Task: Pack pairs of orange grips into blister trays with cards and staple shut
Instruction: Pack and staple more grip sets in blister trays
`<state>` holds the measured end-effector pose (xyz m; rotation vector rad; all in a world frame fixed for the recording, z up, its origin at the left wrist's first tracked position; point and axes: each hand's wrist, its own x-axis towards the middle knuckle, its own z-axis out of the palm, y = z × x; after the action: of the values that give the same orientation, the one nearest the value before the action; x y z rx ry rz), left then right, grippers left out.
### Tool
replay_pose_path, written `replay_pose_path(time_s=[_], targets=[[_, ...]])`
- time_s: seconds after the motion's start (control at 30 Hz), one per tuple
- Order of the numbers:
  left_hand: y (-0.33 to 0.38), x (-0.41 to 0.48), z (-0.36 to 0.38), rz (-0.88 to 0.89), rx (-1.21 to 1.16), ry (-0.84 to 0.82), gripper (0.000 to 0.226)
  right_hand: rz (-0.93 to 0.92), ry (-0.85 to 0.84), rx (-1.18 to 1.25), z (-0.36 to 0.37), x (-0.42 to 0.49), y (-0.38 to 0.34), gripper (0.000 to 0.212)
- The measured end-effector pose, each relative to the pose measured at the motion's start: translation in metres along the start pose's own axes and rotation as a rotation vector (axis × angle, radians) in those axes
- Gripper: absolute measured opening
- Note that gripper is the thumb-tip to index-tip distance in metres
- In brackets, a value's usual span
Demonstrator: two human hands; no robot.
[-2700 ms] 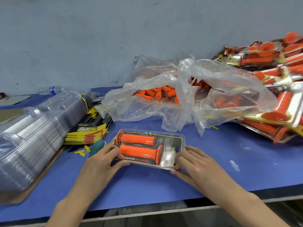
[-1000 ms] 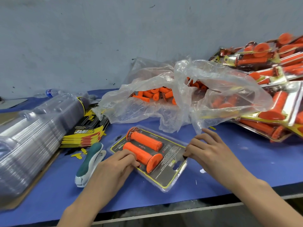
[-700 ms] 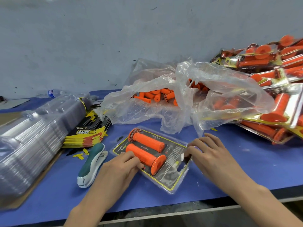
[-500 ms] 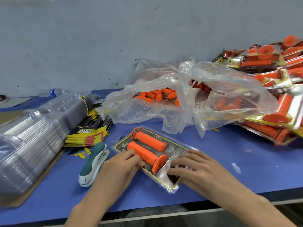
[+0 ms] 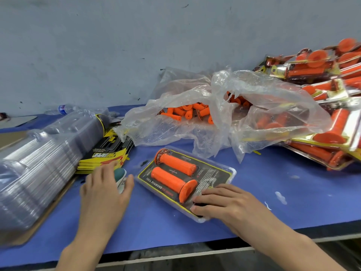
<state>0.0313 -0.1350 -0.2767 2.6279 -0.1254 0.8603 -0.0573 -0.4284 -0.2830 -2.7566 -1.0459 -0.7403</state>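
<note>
Grey wall [image 5: 117,45] behind, matte and scuffed with dark flecks. Blue table [image 5: 273,184], smooth top, a few pale smears toward the right. Far left: long stack of clear blister trays [image 5: 39,165] lying on its side, nested, ribbed and glossy. Centre back: crumpled clear plastic bag [image 5: 244,98], thin film, mouth open, loose orange grips [image 5: 187,112] heaped inside, short cylinders with flared ends. Right: pile of finished packs [image 5: 328,94], shiny plastic over orange grips and yellow-edged cards, lying at mixed angles. Beside the tray stack: flat stack of printed cards [image 5: 105,155], black and yellow, edges fanned. Centre front, on the table and turned diagonally: one blister pack [image 5: 224,171], clear rounded-corner shell over a black card with a yellow border, holding two orange grips side by side, the far one [image 5: 177,163] and the near one [image 5: 168,179], both finely textured with a flange at one end. Right hand [image 5: 228,204] lies on the pack's near right corner, fingers only slightly bent, tips pressing on the plastic, nothing grasped. Left hand [image 5: 103,194], blurred, lies over a stapler [image 5: 119,173] with a teal top and white body just left of the pack; fingers spread and nearly straight, not seen closed round it. Back left: small clear water bottle [image 5: 62,109] on its side.
</note>
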Motion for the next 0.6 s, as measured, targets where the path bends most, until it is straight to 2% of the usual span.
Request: replay_pose_path(time_s=[0.07, 0.13, 0.23, 0.33, 0.4, 0.43, 0.53, 0.6], targets=[[-0.01, 0.002, 0.001, -0.213, 0.07, -0.212, 0.054, -0.004, 0.008, -0.003, 0.001, 0.0, 0.0, 0.039], [-0.018, 0.002, 0.002, -0.283, 0.085, -0.363, 0.045, -0.001, 0.024, 0.001, 0.003, 0.0, 0.0, 0.041], [-0.02, 0.003, -0.001, -0.224, -0.006, -0.346, 0.026, 0.032, 0.055, -0.023, 0.006, 0.001, -0.001, 0.04], [-0.011, 0.005, -0.012, -0.237, -0.391, -0.358, 0.025, 0.088, 0.09, -0.013, 0.008, 0.002, -0.001, 0.042], [-0.004, 0.004, -0.022, -0.239, -0.619, -0.527, 0.03, 0.126, 0.098, -0.002, 0.009, 0.003, -0.001, 0.038], [0.0, 0.001, -0.026, -0.223, -0.661, -0.624, 0.034, 0.134, 0.106, 0.002, 0.01, 0.004, -0.001, 0.035], [0.012, -0.01, -0.032, -0.158, -0.649, -0.827, 0.058, 0.137, 0.126, 0.03, 0.007, 0.007, -0.002, 0.023], [0.024, -0.015, -0.033, -0.137, -0.645, -0.925, 0.065, 0.136, 0.14, 0.042, 0.007, 0.007, -0.002, 0.009]])
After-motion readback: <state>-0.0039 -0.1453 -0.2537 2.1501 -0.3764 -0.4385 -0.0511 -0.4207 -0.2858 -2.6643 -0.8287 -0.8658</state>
